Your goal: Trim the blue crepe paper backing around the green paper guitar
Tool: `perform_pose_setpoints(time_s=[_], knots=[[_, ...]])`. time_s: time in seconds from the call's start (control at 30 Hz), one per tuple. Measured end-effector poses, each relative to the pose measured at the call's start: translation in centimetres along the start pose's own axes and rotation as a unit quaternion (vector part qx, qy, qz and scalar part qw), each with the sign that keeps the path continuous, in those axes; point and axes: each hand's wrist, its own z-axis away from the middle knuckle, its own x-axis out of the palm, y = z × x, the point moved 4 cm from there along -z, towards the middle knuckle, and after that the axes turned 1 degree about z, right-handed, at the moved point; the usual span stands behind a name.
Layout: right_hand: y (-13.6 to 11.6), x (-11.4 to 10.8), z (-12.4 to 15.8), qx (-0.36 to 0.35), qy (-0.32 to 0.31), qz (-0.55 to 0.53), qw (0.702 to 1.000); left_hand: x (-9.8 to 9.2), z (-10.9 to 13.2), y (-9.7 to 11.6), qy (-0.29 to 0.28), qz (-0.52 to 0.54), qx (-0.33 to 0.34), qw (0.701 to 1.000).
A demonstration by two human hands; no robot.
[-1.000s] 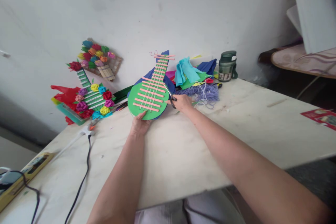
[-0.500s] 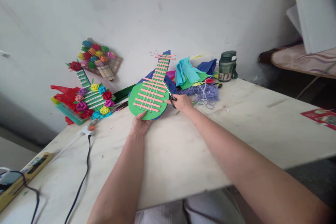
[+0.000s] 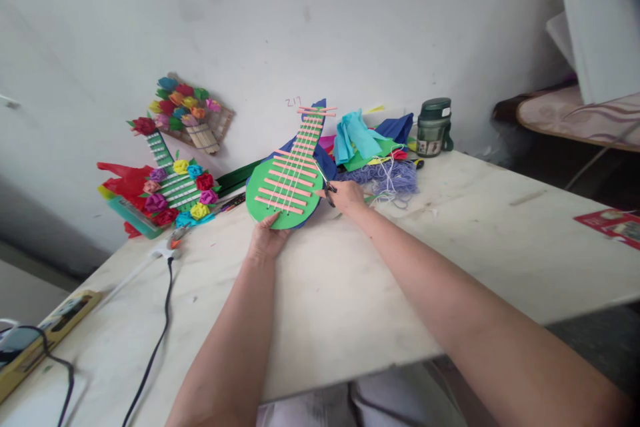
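Observation:
A green paper lute (image 3: 289,183) with pink cross strips and pale strings stands tilted on the pale wooden table (image 3: 350,280), a blue sheet behind it. My left hand (image 3: 265,240) grips its lower round edge, thumb on the front. My right hand (image 3: 345,197) is closed on a pair of scissors (image 3: 326,185) whose blades point up-left at the lute's right edge.
A second lute decorated with paper roses (image 3: 175,190) leans at the left, with a flower bundle (image 3: 187,110) against the wall. Purple yarn (image 3: 387,177), coloured paper scraps (image 3: 360,137) and a dark green jar (image 3: 434,125) lie behind. A glue gun (image 3: 167,247) with black cord sits left.
The green lute and both hands have shifted very slightly to the right; the grips are the same.

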Motion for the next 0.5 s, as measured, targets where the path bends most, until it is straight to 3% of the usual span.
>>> perform_pose_setpoints(time_s=[0.3, 0.5], knots=[[0.22, 0.65, -0.18, -0.01, 0.002, 0.029, 1.0, -0.32, -0.25, 0.06, -0.002, 0.013, 0.0, 1.0], [0.45, 0.23, 0.0, 0.007, -0.021, -0.062, 0.998, -0.53, -0.32, 0.18, 0.006, 0.014, 0.002, 1.0]])
